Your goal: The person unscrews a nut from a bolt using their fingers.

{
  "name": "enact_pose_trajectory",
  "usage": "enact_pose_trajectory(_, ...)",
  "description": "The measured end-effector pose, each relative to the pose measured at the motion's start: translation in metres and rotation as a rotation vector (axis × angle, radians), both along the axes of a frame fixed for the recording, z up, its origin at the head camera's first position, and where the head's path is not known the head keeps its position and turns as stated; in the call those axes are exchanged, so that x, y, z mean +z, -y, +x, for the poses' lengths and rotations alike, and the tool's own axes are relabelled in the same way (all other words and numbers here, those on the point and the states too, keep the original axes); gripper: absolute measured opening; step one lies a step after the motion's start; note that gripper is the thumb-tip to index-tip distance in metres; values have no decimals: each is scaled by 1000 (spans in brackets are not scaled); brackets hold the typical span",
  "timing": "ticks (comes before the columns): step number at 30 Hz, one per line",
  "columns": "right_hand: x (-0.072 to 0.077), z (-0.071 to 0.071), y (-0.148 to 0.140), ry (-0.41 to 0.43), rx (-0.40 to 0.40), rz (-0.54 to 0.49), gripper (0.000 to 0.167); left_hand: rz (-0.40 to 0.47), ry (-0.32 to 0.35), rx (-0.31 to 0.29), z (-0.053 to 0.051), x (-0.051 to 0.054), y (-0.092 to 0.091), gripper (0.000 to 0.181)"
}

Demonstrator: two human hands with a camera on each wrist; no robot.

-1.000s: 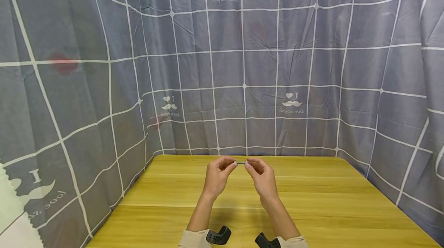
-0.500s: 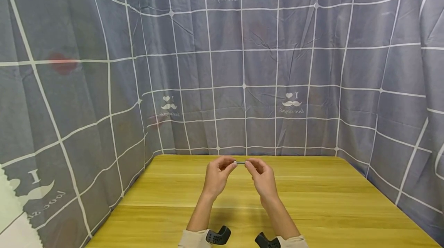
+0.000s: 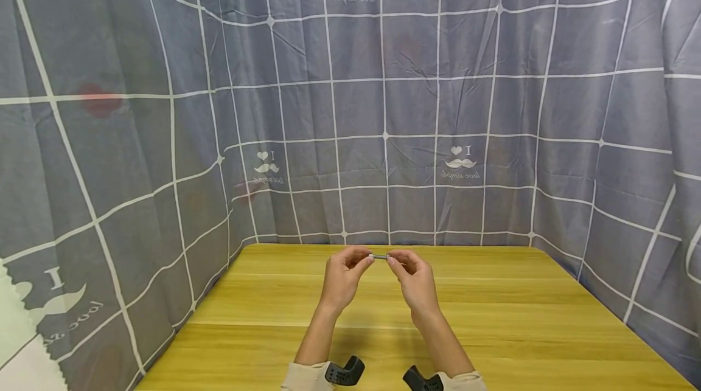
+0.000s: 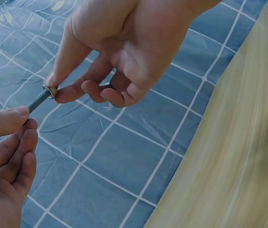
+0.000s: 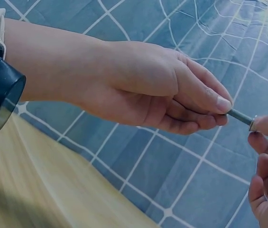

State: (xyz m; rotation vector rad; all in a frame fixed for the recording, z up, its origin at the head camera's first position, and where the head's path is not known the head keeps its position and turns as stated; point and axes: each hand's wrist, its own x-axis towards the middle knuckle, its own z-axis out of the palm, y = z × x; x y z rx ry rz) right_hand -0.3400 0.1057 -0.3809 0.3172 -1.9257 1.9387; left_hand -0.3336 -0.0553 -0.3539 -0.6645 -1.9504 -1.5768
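Note:
Both hands hold a small threaded metal bolt (image 4: 39,101) level in the air above the table. The left hand (image 3: 341,278) pinches one end between thumb and fingertips. At the other end is a wider, flanged metal piece (image 4: 50,91); whether it is a nut or the bolt's head I cannot tell. The right hand (image 3: 416,281) pinches that flanged end with thumb and forefinger, its other fingers loosely curled in the left wrist view. Between the two sets of fingertips a short stretch of shank shows. The left fingers hide the bolt's far end.
A yellow wood-grain table (image 3: 252,318) lies beneath the hands. Grey-blue curtains (image 3: 411,105) with white grid lines stand around its back and sides. A black wrist camera (image 3: 345,371) is worn at the left sleeve, another black wrist camera (image 3: 423,380) at the right.
The right fingertips have shifted very slightly at their end of the bolt. Both arms stay in the same place, and the bolt remains between the hands.

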Motion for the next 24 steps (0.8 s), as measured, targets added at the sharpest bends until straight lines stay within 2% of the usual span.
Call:
enact_pose_trajectory(4, 0, -1, 0, 1, 5, 6, 26, 18, 2, -15, -16, -13, 2, 10)
enact_pose_trajectory(7, 0, -1, 0, 12, -4, 3, 27, 32, -3, -42, -23, -19, 4, 10)
enact_pose_trajectory(10, 0, -1, 0, 7, -3, -3, 23, 33, -5, -43, -25, -20, 5, 10)
enact_pose_trajectory(19, -2, -2, 0, 6, -7, 10, 25, -4, 4, 12, -25, -19, 1, 8)
enact_pose_trajectory(24, -1, -1, 0, 7, 17, 3, 26, 8, 6, -2, -24, -19, 2, 9)
